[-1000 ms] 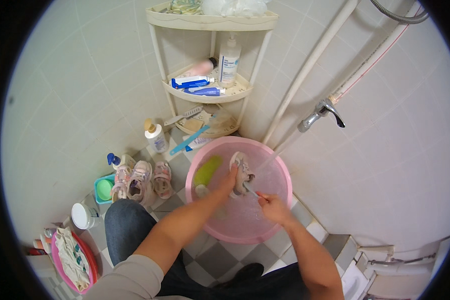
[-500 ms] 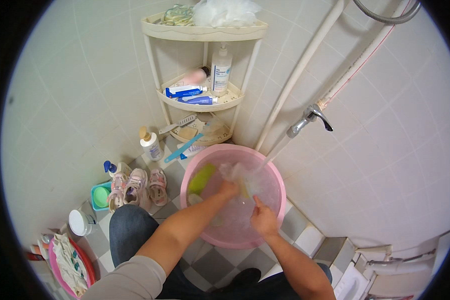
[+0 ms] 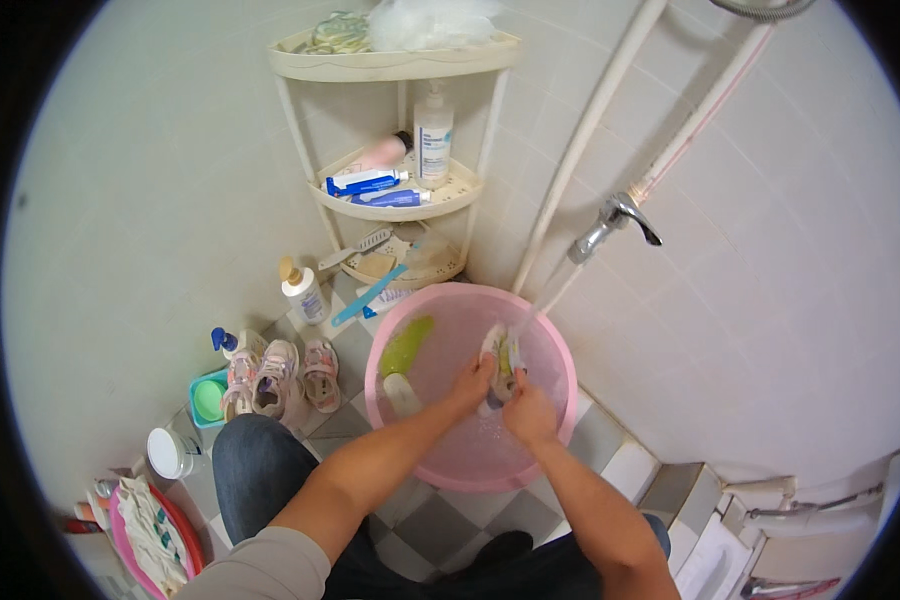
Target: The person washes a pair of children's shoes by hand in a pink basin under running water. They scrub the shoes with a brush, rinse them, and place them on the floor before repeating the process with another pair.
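Observation:
Under the stream from the tap (image 3: 595, 240), a small white shoe (image 3: 493, 352) with yellow-green and dark patches is held over the pink basin (image 3: 571, 385). My left hand (image 3: 475, 380) grips its left side, and my right hand (image 3: 530, 412) is closed on its near right end. Water in the basin is cloudy. Near the basin's left wall lie a bright green long object (image 3: 407, 345) and a pale oval piece (image 3: 401, 394), both partly under water; their kind is unclear.
Left of the basin stand pink-and-white shoes (image 3: 275, 380), a pump bottle (image 3: 303, 290), a white tub (image 3: 170, 453) and a pink basin with cloth (image 3: 150, 530). A corner shelf (image 3: 395, 65) holds tubes and bottles. A squat toilet (image 3: 715, 560) is at lower right.
The shoe has come up out of the foamy water into plain sight. My right hand has moved from apart, finger pointing, to grip it; my left hand has shifted slightly right.

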`<state>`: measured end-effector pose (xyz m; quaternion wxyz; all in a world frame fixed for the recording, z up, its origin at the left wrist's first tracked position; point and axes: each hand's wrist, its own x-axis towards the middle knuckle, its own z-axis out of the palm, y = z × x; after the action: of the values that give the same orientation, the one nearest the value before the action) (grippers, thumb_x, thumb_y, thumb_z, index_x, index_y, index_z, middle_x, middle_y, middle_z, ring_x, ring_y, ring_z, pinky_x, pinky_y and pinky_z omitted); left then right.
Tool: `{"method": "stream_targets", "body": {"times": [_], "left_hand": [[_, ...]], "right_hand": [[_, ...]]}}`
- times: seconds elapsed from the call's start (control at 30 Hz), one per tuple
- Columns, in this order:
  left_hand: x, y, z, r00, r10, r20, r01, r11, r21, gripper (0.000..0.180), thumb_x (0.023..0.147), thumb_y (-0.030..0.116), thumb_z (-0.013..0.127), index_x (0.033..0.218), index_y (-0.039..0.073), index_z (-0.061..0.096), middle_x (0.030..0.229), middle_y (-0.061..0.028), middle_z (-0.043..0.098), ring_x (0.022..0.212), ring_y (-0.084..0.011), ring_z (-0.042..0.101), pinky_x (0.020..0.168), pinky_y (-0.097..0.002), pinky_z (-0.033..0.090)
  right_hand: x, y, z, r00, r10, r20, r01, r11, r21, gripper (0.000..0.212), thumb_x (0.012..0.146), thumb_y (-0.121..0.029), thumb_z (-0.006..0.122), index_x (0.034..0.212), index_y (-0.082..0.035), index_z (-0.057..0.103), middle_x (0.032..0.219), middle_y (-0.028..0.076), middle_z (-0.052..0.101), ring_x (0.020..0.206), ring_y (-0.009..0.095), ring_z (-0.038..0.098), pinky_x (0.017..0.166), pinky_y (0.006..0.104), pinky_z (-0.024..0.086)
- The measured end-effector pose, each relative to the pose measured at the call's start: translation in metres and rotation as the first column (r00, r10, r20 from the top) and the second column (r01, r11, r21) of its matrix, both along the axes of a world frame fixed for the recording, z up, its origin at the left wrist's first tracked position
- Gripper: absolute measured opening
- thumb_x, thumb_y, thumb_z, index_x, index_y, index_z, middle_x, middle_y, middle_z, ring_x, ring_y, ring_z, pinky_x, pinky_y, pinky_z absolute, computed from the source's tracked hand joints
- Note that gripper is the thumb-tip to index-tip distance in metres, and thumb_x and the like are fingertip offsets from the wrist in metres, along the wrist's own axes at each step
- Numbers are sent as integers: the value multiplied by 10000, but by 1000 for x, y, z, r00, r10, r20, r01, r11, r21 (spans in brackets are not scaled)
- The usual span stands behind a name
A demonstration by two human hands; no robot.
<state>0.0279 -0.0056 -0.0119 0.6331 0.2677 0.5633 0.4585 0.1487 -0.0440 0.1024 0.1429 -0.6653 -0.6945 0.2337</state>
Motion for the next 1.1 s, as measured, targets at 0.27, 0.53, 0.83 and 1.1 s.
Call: {"method": "stream_targets", "body": {"times": [0.27, 0.53, 0.83, 1.1], "left_hand": [[-19, -10, -14, 883, -67, 464, 89, 996, -26, 669, 978, 648, 388, 1347, 104, 515, 1177, -101, 635, 993, -239, 636, 832, -435, 546], [-40, -29, 34, 412, -220, 884, 386, 921, 49, 559, 938, 630, 451, 1134, 137, 628, 1008, -144, 664, 849, -309, 631, 689, -467, 518], [-57, -44, 18, 332, -132, 934, 343, 939, 11, 524, 967, 476, 434, 1271, 75, 582, 1136, -213, 648, 964, -357, 655, 786, -454, 571], [-43, -53, 23, 583, -216, 784, 443, 892, -84, 393, 988, 387, 501, 1220, 87, 605, 1120, -127, 667, 942, -232, 669, 757, -336, 566]], "right_hand": [[-2, -3, 2, 998, -27, -49, 26, 1000, -15, 452, 891, -94, 468, 1321, -98, 609, 937, 272, 677, 873, 420, 667, 782, 479, 517], [21, 24, -34, 946, -253, -202, 218, 959, -182, 475, 898, -147, 488, 1364, -107, 569, 752, 152, 658, 635, 289, 621, 582, 413, 481], [-8, -6, 46, 280, -856, -435, 229, 499, -836, 136, 896, -192, 565, 926, -61, 552, 728, 35, 460, 528, 148, 390, 438, 307, 297], [-7, -7, 34, 309, -757, -575, 208, 644, -736, 381, 847, -387, 771, 984, -101, 559, 766, 9, 532, 528, 131, 412, 414, 280, 323]]}}
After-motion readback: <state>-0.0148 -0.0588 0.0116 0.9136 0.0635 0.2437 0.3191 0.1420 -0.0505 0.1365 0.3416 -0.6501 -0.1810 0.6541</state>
